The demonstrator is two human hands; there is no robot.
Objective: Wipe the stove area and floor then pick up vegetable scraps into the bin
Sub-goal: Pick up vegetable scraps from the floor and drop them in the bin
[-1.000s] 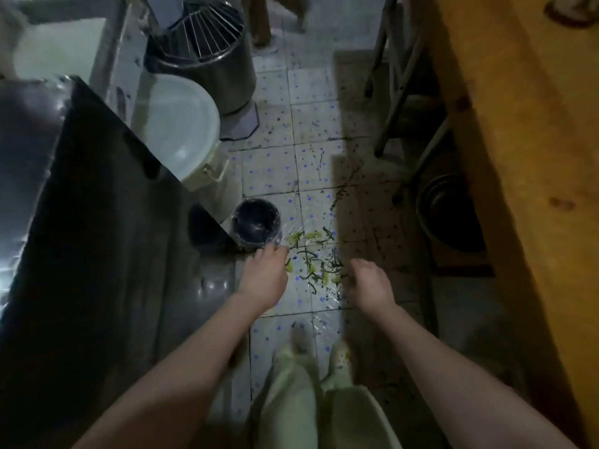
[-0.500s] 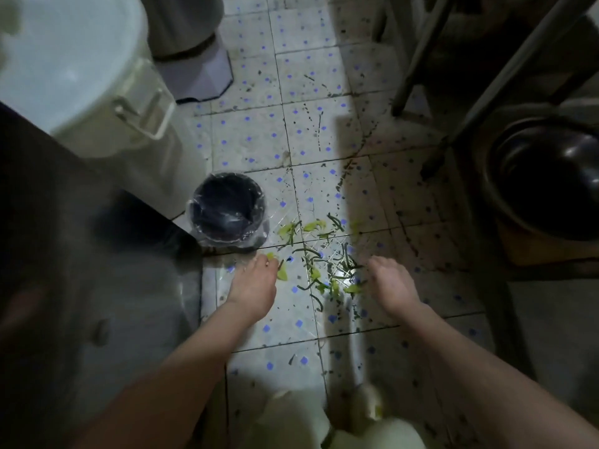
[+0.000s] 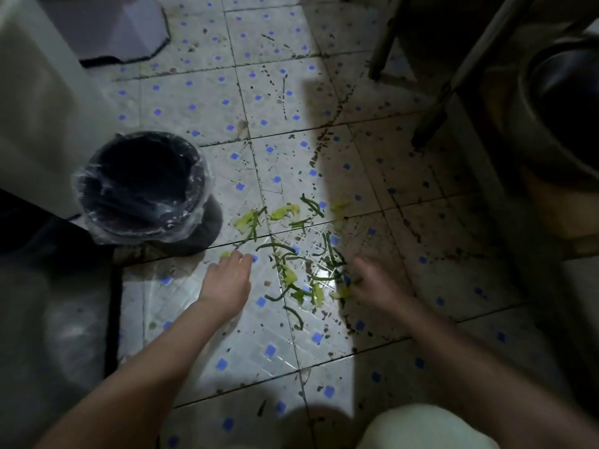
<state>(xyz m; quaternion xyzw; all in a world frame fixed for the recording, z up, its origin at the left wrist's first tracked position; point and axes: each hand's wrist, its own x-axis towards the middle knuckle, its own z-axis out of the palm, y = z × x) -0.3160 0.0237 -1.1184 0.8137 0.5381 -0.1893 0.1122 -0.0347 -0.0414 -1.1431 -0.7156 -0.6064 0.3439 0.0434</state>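
**Crouching Over Scraps on a Speckled Floor**

The floor (image 3: 285, 102) was pale tile dotted with small blue squares. It was flecked with dark grime, and a bright patch of light fell down its middle while the right side sat in shadow. A small dark bin (image 3: 198, 170), lined with clear plastic, stood on the tiles beside a tall pale container (image 3: 39, 108). Slanted metal legs (image 3: 453, 76) crossed the upper right, with a dark round pot (image 3: 567, 108) low behind them.

The vegetable scraps (image 3: 293, 277), green strips and yellow-green bits, lay loose on the tiles just right of the bin, between the person's two bare forearms. The left grip (image 3: 227, 283) was released, palm down, its nearly straight fingers touching the floor by a yellowish bit near the bin's foot. The right grip (image 3: 379, 283) sat in shadow at the pile's right edge, fingers bent down among the strips. I could not tell whether it held any.
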